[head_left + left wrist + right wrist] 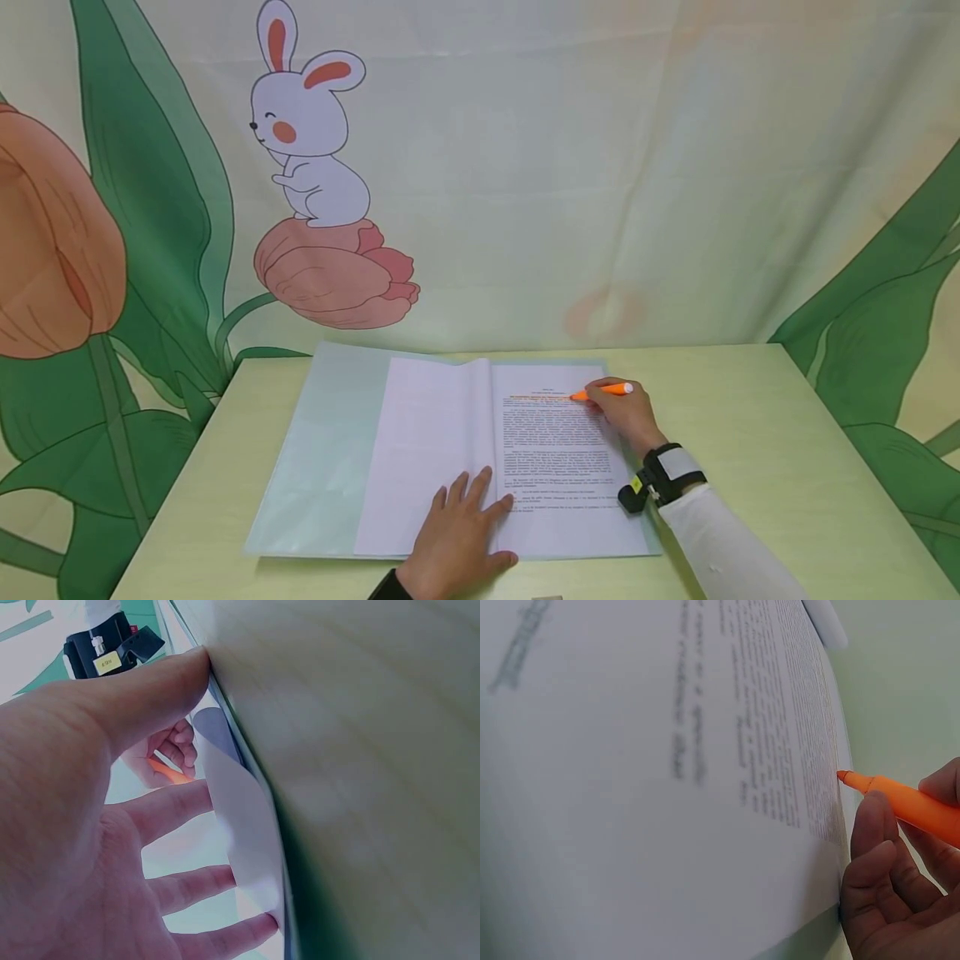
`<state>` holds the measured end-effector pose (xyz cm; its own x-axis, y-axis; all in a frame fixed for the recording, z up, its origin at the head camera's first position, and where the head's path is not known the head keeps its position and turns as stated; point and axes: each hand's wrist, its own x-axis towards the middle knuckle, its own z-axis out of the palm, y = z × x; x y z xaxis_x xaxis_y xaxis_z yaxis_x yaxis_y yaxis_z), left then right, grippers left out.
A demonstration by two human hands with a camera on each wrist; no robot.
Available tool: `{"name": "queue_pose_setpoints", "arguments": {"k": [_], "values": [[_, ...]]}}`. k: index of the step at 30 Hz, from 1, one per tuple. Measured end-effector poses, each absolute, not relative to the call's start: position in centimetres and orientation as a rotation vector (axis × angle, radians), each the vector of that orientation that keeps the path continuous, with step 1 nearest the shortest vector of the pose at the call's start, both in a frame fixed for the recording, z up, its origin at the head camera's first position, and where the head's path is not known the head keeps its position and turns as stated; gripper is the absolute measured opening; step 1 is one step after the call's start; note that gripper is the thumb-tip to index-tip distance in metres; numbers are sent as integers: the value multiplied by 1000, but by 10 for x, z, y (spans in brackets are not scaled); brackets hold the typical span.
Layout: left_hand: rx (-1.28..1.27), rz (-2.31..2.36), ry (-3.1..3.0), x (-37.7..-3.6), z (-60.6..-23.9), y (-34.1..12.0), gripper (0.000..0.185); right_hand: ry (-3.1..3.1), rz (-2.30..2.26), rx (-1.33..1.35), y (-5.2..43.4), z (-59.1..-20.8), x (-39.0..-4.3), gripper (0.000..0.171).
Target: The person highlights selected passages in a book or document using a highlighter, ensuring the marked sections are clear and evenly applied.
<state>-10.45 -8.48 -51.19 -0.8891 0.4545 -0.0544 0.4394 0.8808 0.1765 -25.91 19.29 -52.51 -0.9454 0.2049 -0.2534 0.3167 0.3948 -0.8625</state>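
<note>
An orange highlighter (602,391) is pinched in my right hand (628,412), its tip on the top lines of a printed page (558,467). Orange marking (538,397) runs along the text there. In the right wrist view the highlighter (915,806) points its tip at the paper. My left hand (459,537) lies spread near the middle fold of the pages, fingers straight and touching the paper. In the left wrist view, that hand's thumb (161,686) reaches the lower paper edge, and the pages (244,817) bulge up a little under the fingers.
The pages lie in an open pale green folder (318,458) on a light yellow-green table (787,450). A blank white page (427,433) lies on the left. Behind the table hangs a cloth (525,208) with a printed rabbit and tulips. A black wrist camera (634,495) sits on the right wrist.
</note>
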Motion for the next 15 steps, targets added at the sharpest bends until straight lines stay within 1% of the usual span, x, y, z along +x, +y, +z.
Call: {"name": "queue_pose_setpoints", "arguments": {"k": [15], "values": [[705, 265, 2957, -103, -511, -85, 67, 2546, -1614, 466, 200, -527, -260, 35]]}}
